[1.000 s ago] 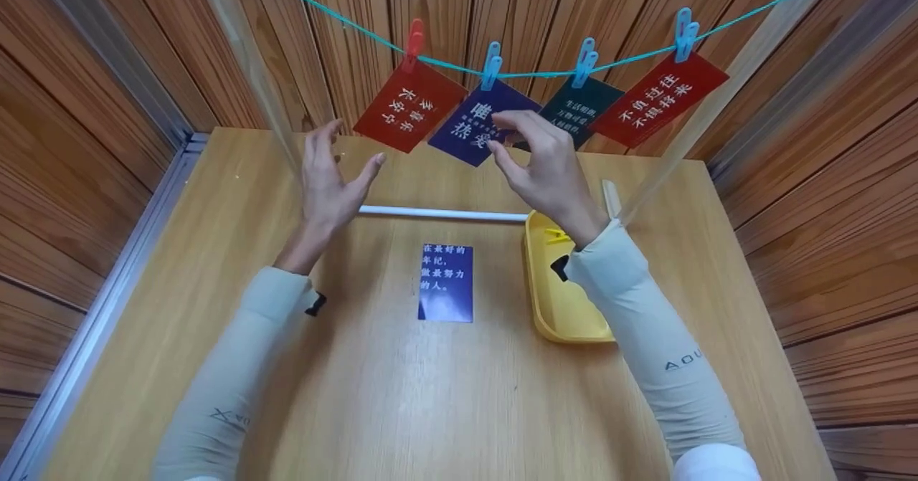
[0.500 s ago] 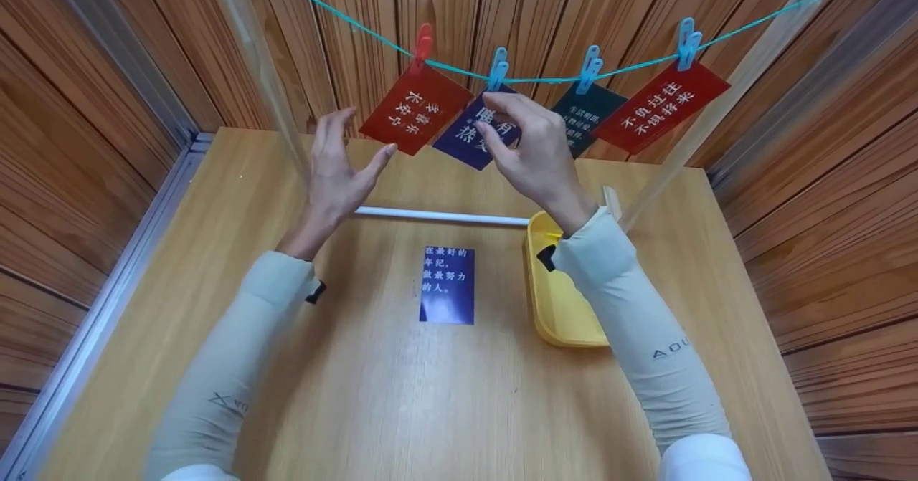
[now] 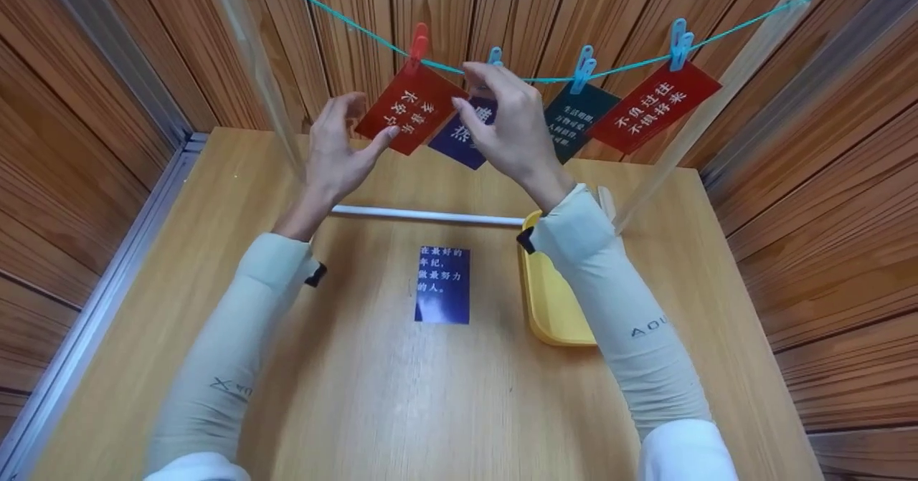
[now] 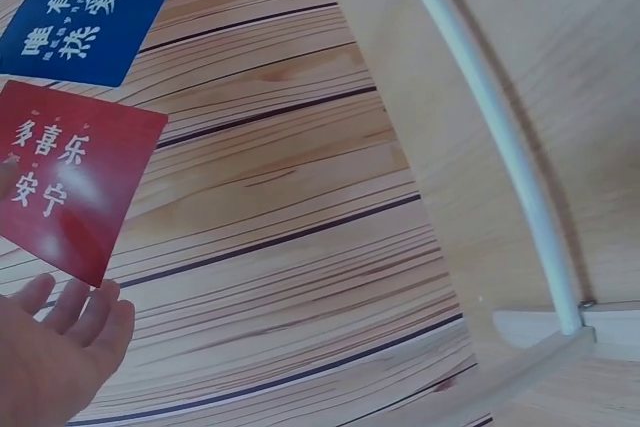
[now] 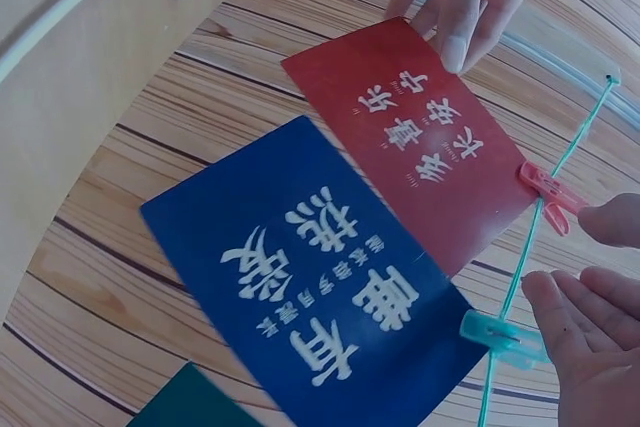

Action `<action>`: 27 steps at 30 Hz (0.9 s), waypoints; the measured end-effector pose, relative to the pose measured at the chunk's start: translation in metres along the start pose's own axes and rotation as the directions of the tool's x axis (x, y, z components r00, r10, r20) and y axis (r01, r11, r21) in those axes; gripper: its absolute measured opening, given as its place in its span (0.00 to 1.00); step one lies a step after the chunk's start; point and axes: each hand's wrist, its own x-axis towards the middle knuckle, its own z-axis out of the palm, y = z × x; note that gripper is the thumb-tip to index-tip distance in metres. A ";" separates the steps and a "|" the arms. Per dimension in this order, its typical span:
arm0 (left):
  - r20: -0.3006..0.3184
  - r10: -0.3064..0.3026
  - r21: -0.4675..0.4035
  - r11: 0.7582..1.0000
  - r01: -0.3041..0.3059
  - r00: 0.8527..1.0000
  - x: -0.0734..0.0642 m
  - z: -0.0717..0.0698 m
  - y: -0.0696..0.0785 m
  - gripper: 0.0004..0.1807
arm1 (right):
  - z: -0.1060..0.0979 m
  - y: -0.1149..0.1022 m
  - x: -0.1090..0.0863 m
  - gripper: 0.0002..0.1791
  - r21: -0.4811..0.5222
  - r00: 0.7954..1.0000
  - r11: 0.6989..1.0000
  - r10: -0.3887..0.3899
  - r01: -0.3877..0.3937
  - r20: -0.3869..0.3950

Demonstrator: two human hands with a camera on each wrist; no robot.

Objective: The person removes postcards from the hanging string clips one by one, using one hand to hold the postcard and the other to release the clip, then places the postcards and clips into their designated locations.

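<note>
Left hand is at the left side of a red card. Its thumb lies over the card's lower corner, fingers apart from it; whether they touch is unclear. A red clothespin holds this card on a turquoise line. In the right wrist view, the right hand is spread beside that clothespin, thumb close to its handles and fingers beyond the line, with no pinch visible. From the head, the same hand partly covers a blue card, which hangs from a turquoise clothespin.
Further right hang a dark green card and another red card, each on a blue clothespin. A purple-blue card lies on the table, beside a yellow tray. A white rod crosses behind; wooden posts support the line.
My right hand has moved left and up, from in front of the blue card towards the red clothespin. The left hand has risen slightly, its thumb now overlapping the red card's corner.
</note>
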 end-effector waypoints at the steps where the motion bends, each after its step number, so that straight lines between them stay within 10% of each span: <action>1: 0.010 -0.006 0.001 1.000 0.006 1.000 0.001 0.000 0.001 0.38 | 0.001 -0.001 0.002 0.26 0.004 1.000 1.000 0.008 -0.008 0.007; 27: 0.110 0.017 -0.001 1.000 -0.017 0.994 0.020 -0.001 0.011 0.32 | 0.009 -0.013 0.050 0.28 0.059 0.979 0.984 0.163 -0.171 0.126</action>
